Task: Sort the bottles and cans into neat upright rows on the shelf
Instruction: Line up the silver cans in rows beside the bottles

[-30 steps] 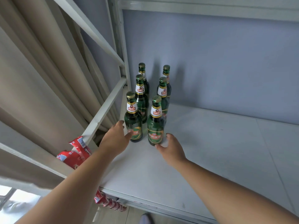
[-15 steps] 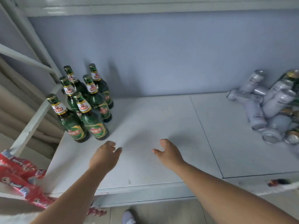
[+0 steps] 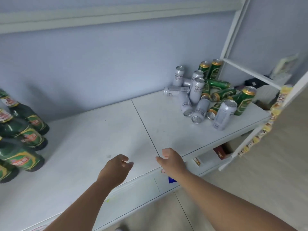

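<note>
Several green glass bottles (image 3: 25,135) stand upright in two rows at the far left of the white shelf (image 3: 93,140), partly cut off by the frame edge. At the right end lies a jumbled pile of silver cans (image 3: 196,90) and green cans (image 3: 221,92); some stand, most lie on their sides. One silver can (image 3: 224,115) stands at the front of the pile, with a green can (image 3: 244,100) beside it. My left hand (image 3: 115,169) and my right hand (image 3: 171,161) hover over the shelf's front middle, both holding nothing, fingers loosely apart.
The white shelf frame post (image 3: 233,35) rises at the right, with a crossbar behind the cans. Packaged snacks (image 3: 266,124) hang off the right side. A lower shelf holds small boxes (image 3: 220,151). The blue wall backs the shelf.
The view has swung right, from the bottles to the can pile. Both hands have drawn back from the bottles and now hover at the shelf's front middle, still holding nothing.
</note>
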